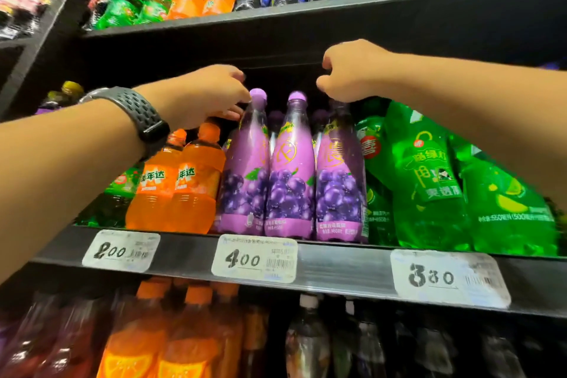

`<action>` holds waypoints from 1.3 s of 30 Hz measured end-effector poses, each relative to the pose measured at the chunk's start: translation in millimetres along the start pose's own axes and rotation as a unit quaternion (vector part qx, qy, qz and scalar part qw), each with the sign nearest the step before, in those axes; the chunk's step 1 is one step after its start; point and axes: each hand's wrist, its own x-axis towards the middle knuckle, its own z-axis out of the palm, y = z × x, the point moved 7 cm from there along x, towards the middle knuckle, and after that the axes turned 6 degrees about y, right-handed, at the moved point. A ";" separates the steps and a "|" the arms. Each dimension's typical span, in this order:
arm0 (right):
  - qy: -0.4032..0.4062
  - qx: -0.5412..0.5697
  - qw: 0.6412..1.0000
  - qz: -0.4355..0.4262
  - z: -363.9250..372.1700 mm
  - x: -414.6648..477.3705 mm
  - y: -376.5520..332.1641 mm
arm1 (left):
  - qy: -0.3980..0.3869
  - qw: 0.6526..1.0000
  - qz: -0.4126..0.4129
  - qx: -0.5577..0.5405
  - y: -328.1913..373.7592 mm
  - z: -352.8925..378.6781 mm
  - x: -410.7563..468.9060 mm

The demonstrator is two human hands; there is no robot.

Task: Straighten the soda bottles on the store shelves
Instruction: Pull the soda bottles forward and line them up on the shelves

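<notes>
Three purple grape soda bottles stand in a row at the front of the middle shelf (337, 267). My left hand (208, 95) pinches the neck of the left grape bottle (245, 175) just under its purple cap. My right hand (346, 70) grips the top of the right grape bottle (340, 181), hiding its cap. The middle grape bottle (291, 175) stands between them, untouched. More purple caps show behind this row. A dark watch sits on my left wrist.
Orange soda bottles (184, 181) stand left of the grape row, green bottles (429, 181) to the right. The upper shelf holds blue-labelled cola, orange and green bottles. The lower shelf holds orange and dark bottles. White price tags hang on the shelf edge.
</notes>
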 end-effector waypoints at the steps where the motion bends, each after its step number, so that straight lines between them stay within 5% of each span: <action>1: -0.009 0.000 1.000 0.007 1.4 0.6 2.0 | -0.025 1.000 0.007 -0.011 2.1 2.1 2.2; 10: -0.073 -0.044 0.996 0.020 11.6 0.2 2.9 | -0.043 0.993 0.108 0.014 4.8 11.4 17.5; 18: -0.075 0.133 0.986 0.064 15.6 0.5 21.3 | -0.048 0.994 0.093 -0.036 1.3 13.6 17.2; 23: -0.077 0.097 0.991 0.059 16.8 -1.1 20.7 | -0.028 0.992 0.119 -0.012 3.9 12.6 15.6; 28: 0.018 0.026 0.999 0.002 8.6 4.2 -6.8 | -0.038 0.994 0.094 -0.029 2.9 14.1 16.4; 34: -0.095 0.026 0.995 -0.013 33.6 11.3 -34.3 | -0.050 0.994 0.082 -0.044 3.7 13.0 14.5; 39: -0.071 -0.001 0.997 0.010 35.6 17.1 -27.0 | -0.036 0.992 0.117 -0.022 3.8 8.5 14.5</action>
